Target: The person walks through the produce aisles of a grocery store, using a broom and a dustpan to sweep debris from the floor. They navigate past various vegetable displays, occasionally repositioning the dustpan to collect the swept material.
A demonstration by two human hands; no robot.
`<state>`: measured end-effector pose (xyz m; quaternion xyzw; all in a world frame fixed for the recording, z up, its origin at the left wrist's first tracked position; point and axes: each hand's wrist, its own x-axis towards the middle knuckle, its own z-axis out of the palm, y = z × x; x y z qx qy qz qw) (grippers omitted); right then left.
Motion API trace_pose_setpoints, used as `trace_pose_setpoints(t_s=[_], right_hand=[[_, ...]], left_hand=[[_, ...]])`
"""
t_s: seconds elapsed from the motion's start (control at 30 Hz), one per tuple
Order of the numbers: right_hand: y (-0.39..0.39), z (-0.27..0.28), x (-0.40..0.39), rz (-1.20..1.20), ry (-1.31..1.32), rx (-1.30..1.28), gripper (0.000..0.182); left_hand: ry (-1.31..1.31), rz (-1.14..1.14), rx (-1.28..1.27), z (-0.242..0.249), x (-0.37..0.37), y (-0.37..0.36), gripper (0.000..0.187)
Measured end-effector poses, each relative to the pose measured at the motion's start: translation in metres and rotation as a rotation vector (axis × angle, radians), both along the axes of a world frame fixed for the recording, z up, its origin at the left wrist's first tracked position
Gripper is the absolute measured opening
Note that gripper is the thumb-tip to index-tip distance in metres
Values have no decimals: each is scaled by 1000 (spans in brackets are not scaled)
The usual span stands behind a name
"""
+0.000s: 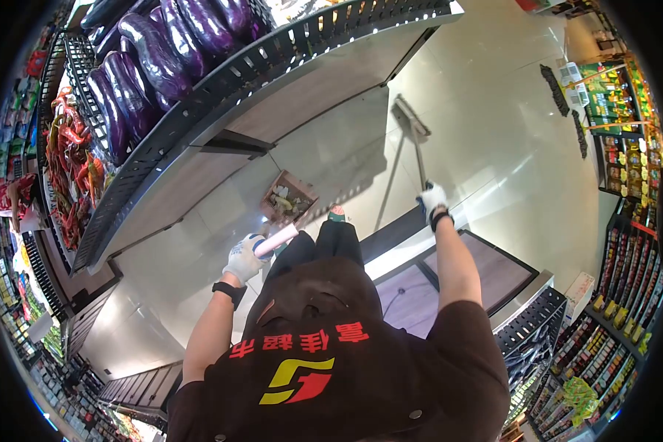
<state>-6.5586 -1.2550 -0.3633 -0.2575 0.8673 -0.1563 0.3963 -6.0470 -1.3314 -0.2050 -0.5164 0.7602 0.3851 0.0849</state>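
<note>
My left hand (244, 259), in a white and blue work glove, is closed around a pale pink, tube-like handle (278, 239). Just beyond it on the floor is a brown, open dustpan-like box (307, 197) with scraps inside; I cannot make out whether the handle joins it. My right hand (434, 200), gloved too, grips the pole of a broom (410, 118) near the pole's upper end. The broom's narrow, flat head rests on the tiles ahead, well away from the box.
A display shelf with a black slotted rim (302, 33) curves along the left, bearing eggplants (155, 59) and red peppers (72, 162). Another low stand (486, 272) is close on my right. Packed shelves (626, 272) line the far right. Shiny pale floor tiles (493, 96) stretch ahead.
</note>
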Motion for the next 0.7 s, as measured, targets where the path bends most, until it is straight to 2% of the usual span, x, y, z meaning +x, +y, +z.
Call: trace_pose_setpoints(t_s=[0.03, 0.07, 0.13, 0.2, 0.23, 0.27, 0.33, 0.4, 0.47, 0.53, 0.57, 0.63, 0.67, 0.7], right_hand=[[-20, 17, 10, -235, -141, -4, 5], [-27, 22, 18, -283, -150, 88, 21], [6, -15, 36, 104, 70, 20, 27], [54, -4, 87, 223, 230, 51, 41], [69, 20, 111, 167, 93, 183, 47], [98, 16, 128, 122, 2, 185, 53], [122, 65, 147, 71, -198, 309, 63], [141, 84, 146, 151, -177, 214, 71], [130, 103, 142, 185, -178, 267, 71], [110, 101, 133, 219, -30, 224, 66], [87, 100, 126, 58, -116, 216, 57], [50, 49, 102, 245, 173, 49, 42], [15, 53, 94, 225, 188, -10, 36], [-25, 58, 84, 203, 83, 38, 29]], left_hand=[[15, 11, -8, -1, -2, -1, 31], [-1, 6, 2, -1, -2, -3, 31], [10, 37, 17, -1, -6, -7, 29], [34, 31, -33, -4, -8, -10, 27], [13, 15, -28, -3, -10, -13, 27], [-9, 0, -21, -1, -11, -15, 27], [-3, -11, 15, 10, -18, -22, 27], [3, -16, 50, 11, -25, -27, 28], [21, -64, 145, 8, -25, -30, 28], [31, -66, 156, 7, -28, -30, 26], [41, -81, 170, 7, -31, -30, 25], [21, -17, 211, 19, -41, -31, 25], [11, 40, 247, 22, -41, -30, 25], [12, 37, 197, 18, -38, -27, 25]])
